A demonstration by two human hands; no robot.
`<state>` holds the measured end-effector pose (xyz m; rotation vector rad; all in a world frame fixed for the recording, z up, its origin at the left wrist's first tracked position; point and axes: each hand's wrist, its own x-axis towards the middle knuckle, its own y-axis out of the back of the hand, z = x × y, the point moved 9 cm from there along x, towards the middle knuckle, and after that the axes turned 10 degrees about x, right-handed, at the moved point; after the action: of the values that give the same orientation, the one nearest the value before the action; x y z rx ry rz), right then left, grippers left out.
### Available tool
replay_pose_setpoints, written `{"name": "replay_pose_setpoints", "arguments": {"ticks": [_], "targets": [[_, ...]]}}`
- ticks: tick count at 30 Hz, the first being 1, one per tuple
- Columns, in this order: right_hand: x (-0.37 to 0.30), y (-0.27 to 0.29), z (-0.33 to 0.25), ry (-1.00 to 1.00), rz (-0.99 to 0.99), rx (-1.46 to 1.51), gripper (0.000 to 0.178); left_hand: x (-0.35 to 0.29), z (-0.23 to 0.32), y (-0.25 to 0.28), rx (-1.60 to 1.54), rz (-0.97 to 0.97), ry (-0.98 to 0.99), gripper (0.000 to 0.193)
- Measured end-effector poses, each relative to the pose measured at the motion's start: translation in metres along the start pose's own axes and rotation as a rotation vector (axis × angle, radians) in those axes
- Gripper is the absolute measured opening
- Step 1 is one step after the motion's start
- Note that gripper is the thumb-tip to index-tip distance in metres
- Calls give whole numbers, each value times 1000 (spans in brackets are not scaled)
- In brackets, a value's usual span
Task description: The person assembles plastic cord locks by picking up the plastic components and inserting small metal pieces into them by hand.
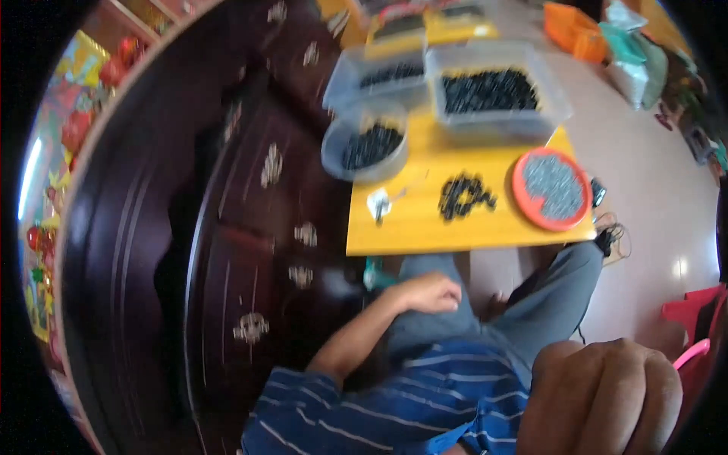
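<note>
My left hand [432, 293] is over my left thigh, its fingers curled in; anything inside them is hidden. Close to the camera at the lower right is my right hand [603, 398], bent into a fist with the knuckles up and the fingertips out of sight. Both hands are off the yellow table [455, 240]. On that table lies a loose cluster of small black ring-like parts [462, 196]. Beside it stands a round orange-red tray [519, 189] heaped with small grey metal pieces [560, 186]. A small white piece with a dark part [378, 203] lies near the left edge.
A round translucent tub [334, 155] and two rectangular translucent bins [557, 110] hold many black parts at the table's far side. A dark wooden cabinet [250, 265] with metal handles stands along the left. A red-pink chair [688, 307] is at the right, and an orange container [572, 30] lies far right.
</note>
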<state>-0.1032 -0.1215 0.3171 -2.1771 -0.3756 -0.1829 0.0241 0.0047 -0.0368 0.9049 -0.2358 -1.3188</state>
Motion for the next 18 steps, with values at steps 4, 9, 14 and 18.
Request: {"name": "replay_pose_setpoints", "arguments": {"ticks": [4, 9, 14, 18], "targets": [[108, -8, 73, -216, 22, 92, 7, -16, -67, -53, -95, 58, 145, 23], [101, 19, 106, -278, -32, 137, 8, -92, -148, -75, -778, 183, 501, 16], [74, 34, 105, -259, -143, 153, 9, -164, -268, -129, 17, 58, 874, 15], [77, 45, 110, -238, -208, 172, 10, -193, -321, -161, 239, 70, 1024, 18]]}}
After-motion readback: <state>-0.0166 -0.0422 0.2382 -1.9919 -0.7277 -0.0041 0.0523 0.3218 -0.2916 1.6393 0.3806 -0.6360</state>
